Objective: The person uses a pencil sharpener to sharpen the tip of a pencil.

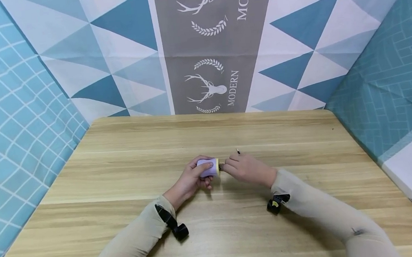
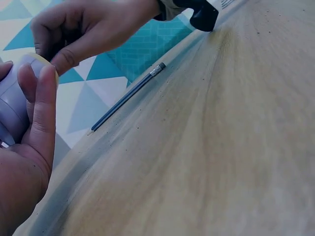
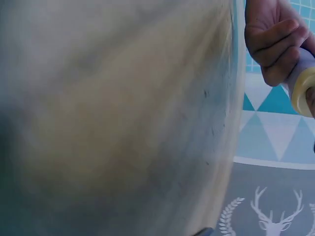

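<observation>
My left hand (image 1: 189, 180) grips a small lilac cylinder (image 1: 204, 168) with a pale yellow rim (image 1: 217, 166), which lies on its side in the grasp and points right. It looks like a small container or sharpener; which one I cannot tell. At the yellow end, my right hand (image 1: 248, 168) has its fingers curled and pinches a small dark piece, mostly hidden by the fingertips. The right wrist view shows an opening inside the yellow ring (image 3: 298, 98), with a fingertip at it. A dark pencil (image 2: 125, 100) with an eraser end lies on the table beyond the right hand.
The wood-grain table (image 1: 149, 158) stretches around both hands. Patterned cloth (image 1: 126, 58) hangs behind it, with tiled blue cloth (image 1: 1, 101) at the left and teal cloth (image 1: 399, 70) at the right. Black wrist cameras (image 1: 180, 231) sit on both sleeves.
</observation>
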Demonstrator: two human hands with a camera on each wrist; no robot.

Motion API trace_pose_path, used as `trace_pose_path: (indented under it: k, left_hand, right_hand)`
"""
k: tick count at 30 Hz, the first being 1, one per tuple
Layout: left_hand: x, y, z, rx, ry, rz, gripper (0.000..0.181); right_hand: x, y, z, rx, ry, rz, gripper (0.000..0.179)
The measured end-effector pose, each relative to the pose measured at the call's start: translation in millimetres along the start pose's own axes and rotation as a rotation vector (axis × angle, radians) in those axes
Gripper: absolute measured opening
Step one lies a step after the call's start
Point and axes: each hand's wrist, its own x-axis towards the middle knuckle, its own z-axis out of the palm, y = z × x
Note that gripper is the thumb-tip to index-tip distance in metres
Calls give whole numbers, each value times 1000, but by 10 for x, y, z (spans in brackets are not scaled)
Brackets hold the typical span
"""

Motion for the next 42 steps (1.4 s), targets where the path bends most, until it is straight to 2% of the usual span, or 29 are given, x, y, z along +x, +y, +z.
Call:
trace_pose_path:
  k: [2,4,7,10,12,15,22,26,30,34,38,42]
  left_hand:
    - [2,-2,4,-1,0,-2,14]
    - [4,-4,10,-4,6,-7,14]
    - [0,-8,11,-5,20,-25,15]
    - [-5,-1,6,-10,32,-32,16]
    - [-7,-3,5,-10,40,-36,17]
    - [1,3,-2,-3,50,-38,17]
    - [9,3,-6,6,54,-45,19]
    - [17,-19,-5,5,59,-52,19]
    - [14,-32,2,4,54,-50,17]
    - [2,-33,10,7,35,-29,16]
    - [2,-40,10,20,22,-6,16]
    - [-2,-40,7,34,20,-1,17]
  right_hand:
    - [23,15,4,-83,31,-41,31]
    - [47,20,10,-112,56,-52,29]
    - [79,11,21,-65,76,-36,25]
    - [98,-10,36,61,49,39,18]
    - [107,-29,33,174,16,118,14]
    - [148,-40,2,396,-58,287,18]
    - [294,3,-117,963,-252,823,15]
    - [348,45,-159,1212,-320,1065,18]
    - [346,85,-180,1422,-363,1222,24]
    - [324,127,-180,1573,-427,1331,25]
    - [302,170,-164,1751,-534,1420,27]
    - [286,188,-143,1895,-621,1471,23]
